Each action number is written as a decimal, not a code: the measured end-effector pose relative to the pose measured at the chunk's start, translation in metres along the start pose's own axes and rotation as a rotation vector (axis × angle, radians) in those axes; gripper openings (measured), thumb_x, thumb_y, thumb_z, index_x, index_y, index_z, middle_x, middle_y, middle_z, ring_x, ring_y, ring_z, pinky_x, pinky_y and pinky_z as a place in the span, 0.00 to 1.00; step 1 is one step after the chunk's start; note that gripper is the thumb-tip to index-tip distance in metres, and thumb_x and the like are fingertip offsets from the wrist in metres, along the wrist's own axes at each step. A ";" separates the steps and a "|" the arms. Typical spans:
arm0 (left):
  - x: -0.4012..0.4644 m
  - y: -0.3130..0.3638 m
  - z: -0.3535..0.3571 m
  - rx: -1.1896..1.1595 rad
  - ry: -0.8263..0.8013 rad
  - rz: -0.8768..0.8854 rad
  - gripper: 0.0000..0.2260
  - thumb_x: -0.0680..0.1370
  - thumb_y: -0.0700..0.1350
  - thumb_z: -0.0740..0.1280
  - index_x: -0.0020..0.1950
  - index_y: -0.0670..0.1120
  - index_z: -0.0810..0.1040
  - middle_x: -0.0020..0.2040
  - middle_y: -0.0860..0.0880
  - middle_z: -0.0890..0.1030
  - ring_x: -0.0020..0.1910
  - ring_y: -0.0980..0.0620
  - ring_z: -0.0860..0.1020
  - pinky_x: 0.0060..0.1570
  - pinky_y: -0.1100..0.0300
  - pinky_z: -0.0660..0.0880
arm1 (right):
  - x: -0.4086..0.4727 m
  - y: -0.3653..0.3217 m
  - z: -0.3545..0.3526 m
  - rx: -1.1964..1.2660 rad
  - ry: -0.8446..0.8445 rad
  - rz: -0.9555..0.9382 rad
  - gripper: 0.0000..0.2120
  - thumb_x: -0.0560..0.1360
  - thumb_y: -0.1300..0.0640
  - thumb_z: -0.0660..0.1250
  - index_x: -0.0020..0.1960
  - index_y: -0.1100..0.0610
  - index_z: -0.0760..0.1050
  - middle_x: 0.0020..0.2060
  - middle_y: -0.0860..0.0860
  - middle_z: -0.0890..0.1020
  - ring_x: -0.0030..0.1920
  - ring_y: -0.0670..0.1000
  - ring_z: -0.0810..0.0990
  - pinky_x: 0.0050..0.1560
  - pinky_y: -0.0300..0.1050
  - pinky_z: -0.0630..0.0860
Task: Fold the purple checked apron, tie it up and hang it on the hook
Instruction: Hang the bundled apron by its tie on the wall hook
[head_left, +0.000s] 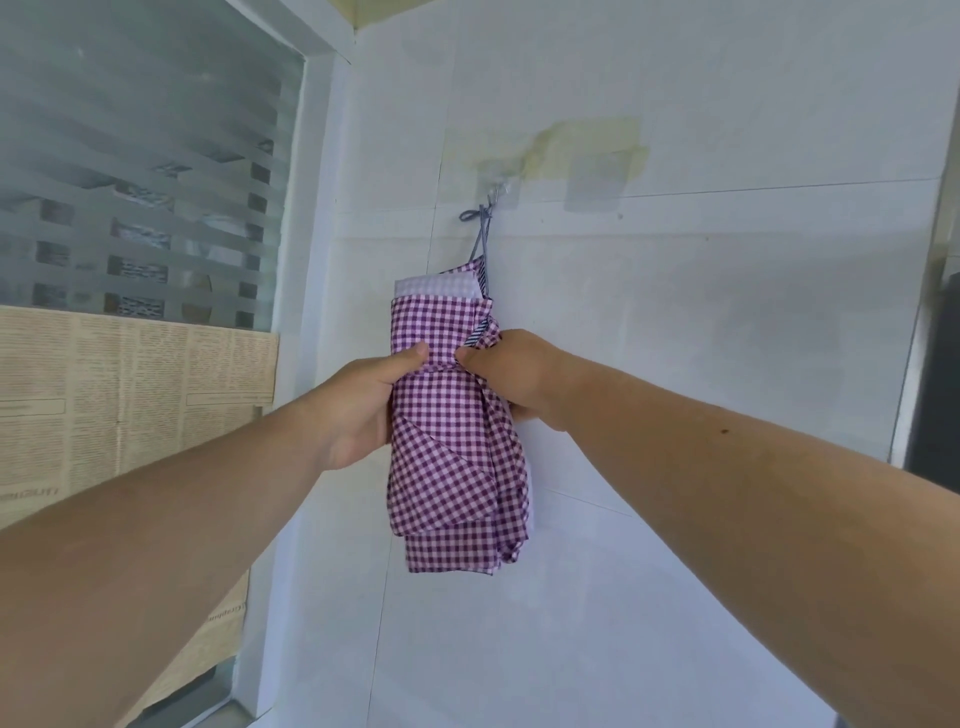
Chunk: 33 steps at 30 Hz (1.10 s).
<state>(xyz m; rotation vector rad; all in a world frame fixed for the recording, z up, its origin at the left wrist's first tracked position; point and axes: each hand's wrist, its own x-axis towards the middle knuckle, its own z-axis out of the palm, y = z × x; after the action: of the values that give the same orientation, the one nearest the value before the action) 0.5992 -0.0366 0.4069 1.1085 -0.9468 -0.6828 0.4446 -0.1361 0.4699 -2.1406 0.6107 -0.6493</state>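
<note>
The purple checked apron (451, 457) hangs folded into a long bundle against the white tiled wall. Its thin striped strap (483, 234) runs up to a small metal hook (493, 195) stuck on the wall. A band of the same cloth is wrapped around the bundle's middle. My left hand (363, 405) grips the bundle's left side, thumb on the band. My right hand (511, 374) pinches the band and cloth on the right side, fingers tucked behind. A paler inner layer shows at the bundle's top.
A clear adhesive hook pad (597, 182) sits to the right of the hook, under yellowed tape marks. A frosted window (140, 171) with newspaper (130, 395) over its lower part is at left. A dark frame edge (935, 364) stands at the far right.
</note>
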 end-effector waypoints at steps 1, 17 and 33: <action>-0.001 -0.004 -0.001 -0.022 -0.030 -0.011 0.23 0.82 0.58 0.70 0.72 0.47 0.80 0.64 0.45 0.86 0.64 0.45 0.84 0.68 0.46 0.77 | 0.000 0.002 0.000 0.022 0.004 0.004 0.19 0.84 0.46 0.65 0.70 0.56 0.75 0.55 0.52 0.84 0.54 0.54 0.84 0.49 0.48 0.82; 0.001 -0.009 -0.004 0.093 0.116 0.026 0.20 0.81 0.57 0.72 0.67 0.46 0.83 0.58 0.45 0.88 0.59 0.43 0.86 0.66 0.46 0.79 | 0.003 0.005 0.018 -0.023 0.089 0.014 0.11 0.83 0.47 0.66 0.51 0.55 0.77 0.55 0.57 0.85 0.56 0.58 0.84 0.59 0.57 0.83; -0.005 -0.018 -0.015 0.140 0.071 -0.039 0.30 0.77 0.66 0.71 0.73 0.50 0.78 0.62 0.49 0.87 0.62 0.47 0.85 0.69 0.46 0.77 | -0.003 0.020 0.014 -0.057 -0.082 0.082 0.25 0.82 0.42 0.66 0.74 0.55 0.71 0.62 0.52 0.83 0.58 0.55 0.83 0.63 0.54 0.81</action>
<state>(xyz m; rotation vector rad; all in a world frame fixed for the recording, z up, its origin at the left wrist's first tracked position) 0.6107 -0.0318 0.3867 1.2701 -0.9252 -0.6122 0.4470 -0.1383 0.4455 -2.1716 0.6754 -0.5022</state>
